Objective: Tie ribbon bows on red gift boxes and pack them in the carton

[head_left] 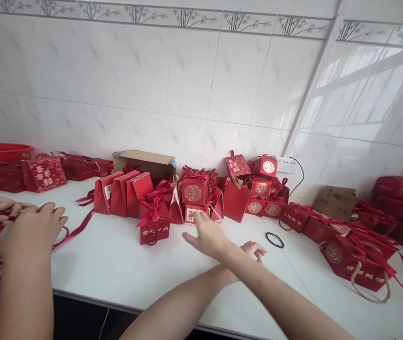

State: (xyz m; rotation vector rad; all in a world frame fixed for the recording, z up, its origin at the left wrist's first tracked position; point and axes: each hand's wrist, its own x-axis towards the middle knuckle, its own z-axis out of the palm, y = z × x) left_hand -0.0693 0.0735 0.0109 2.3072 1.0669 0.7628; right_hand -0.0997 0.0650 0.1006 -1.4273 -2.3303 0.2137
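Note:
My arms cross over the white counter (116, 264). My right hand (206, 235) reaches forward-left with its fingers stretched out and apart, holding nothing. Its fingertips almost touch a small red gift box (191, 215) at the foot of a pile of red boxes (194, 191). My left hand (254, 249) lies partly hidden behind my right forearm, low over the counter, fingers loosely spread and empty. A black elastic ring (275, 240) lies just to its right. A red box with a ribbon bow (153, 222) stands to the left of my right hand.
At the far left a co-worker's two hands (27, 224) work a red ribbon (77, 230) on a red box. Red paper bags (121, 191), a cardboard box (144, 163), a wall socket (285, 164) and further red boxes (357, 264) line the tiled wall.

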